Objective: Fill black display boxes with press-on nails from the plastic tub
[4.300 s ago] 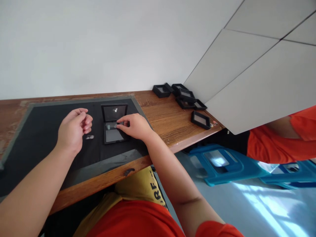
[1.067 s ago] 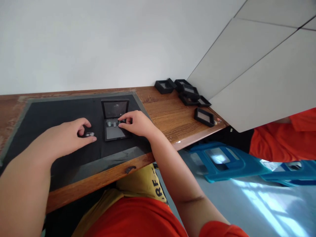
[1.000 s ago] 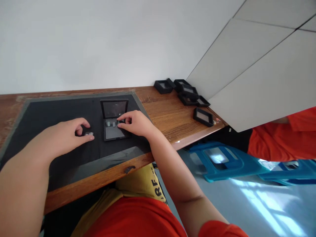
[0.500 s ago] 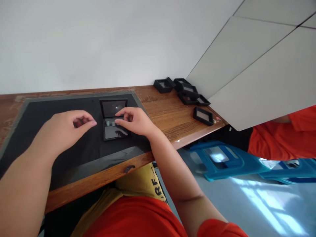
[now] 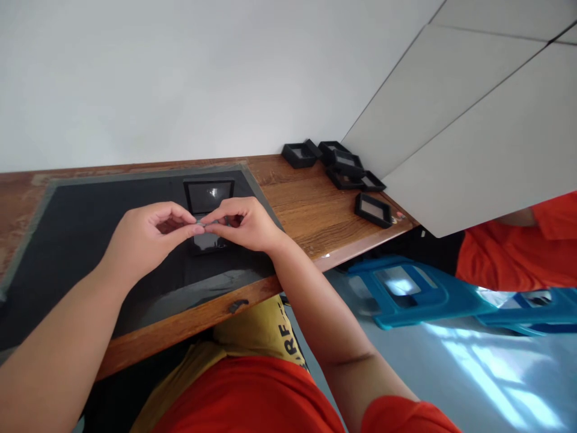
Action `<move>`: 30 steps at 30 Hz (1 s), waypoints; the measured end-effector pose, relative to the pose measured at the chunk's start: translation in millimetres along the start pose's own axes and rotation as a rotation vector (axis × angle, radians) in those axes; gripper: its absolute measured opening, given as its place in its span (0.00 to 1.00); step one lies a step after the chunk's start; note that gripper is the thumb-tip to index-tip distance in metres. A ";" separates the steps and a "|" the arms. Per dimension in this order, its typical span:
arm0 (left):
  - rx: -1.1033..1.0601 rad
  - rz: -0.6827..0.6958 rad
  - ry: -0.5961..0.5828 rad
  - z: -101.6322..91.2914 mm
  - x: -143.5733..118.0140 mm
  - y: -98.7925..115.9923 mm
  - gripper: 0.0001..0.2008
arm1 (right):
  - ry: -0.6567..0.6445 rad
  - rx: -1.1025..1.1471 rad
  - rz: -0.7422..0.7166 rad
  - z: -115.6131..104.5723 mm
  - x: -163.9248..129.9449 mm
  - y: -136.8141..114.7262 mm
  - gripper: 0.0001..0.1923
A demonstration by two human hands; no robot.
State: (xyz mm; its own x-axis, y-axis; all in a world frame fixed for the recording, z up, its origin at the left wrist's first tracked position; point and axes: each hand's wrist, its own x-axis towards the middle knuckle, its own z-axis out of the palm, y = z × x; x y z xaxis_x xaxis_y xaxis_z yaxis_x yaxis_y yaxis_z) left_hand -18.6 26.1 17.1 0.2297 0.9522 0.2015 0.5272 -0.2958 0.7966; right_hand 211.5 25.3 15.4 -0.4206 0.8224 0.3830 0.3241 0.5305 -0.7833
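Observation:
A black flat hinged case [image 5: 210, 245] lies on the dark mat, its dark glossy lid [image 5: 210, 193] tilted up at the back. Over the case's tray, my left hand [image 5: 157, 230] and my right hand [image 5: 243, 222] meet at the fingertips. Both are closed in a pinch, thumb against finger. Between them shows a small pale grey-green piece [image 5: 200, 223], too small to make out its kind. My fingers hide much of the tray.
Several black open-framed boxes [image 5: 373, 210] sit at the table's right end, some piled by the wall. The dark mat [image 5: 90, 240] covers the left of the wooden table [image 5: 306, 210]. Blue plastic stools [image 5: 406, 288] and a person in an orange sleeve [image 5: 505, 252] are at right.
My left hand has moved right to meet my right hand over the case. My right hand has shifted slightly left. Small pale pieces seen in the tray before are now behind my fingers.

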 end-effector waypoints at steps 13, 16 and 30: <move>0.184 0.067 0.058 -6.3 0.3 3.9 0.09 | 0.209 -0.424 0.156 -10.7 -3.7 -8.7 0.04; 0.207 0.050 0.147 -10.0 -1.2 8.5 0.10 | 0.183 -0.705 0.276 -12.4 -3.9 -13.0 0.03; 0.200 -0.008 0.207 -7.6 -6.3 17.5 0.10 | 0.003 -0.527 0.363 -14.7 -4.1 -10.4 0.09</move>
State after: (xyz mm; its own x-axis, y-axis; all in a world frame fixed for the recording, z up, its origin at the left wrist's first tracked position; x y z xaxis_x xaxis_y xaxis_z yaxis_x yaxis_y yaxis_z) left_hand -17.0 15.5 34.1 0.0642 0.9439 0.3239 0.6840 -0.2780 0.6745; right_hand 222.3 19.4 29.2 -0.2029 0.9690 0.1406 0.8193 0.2467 -0.5176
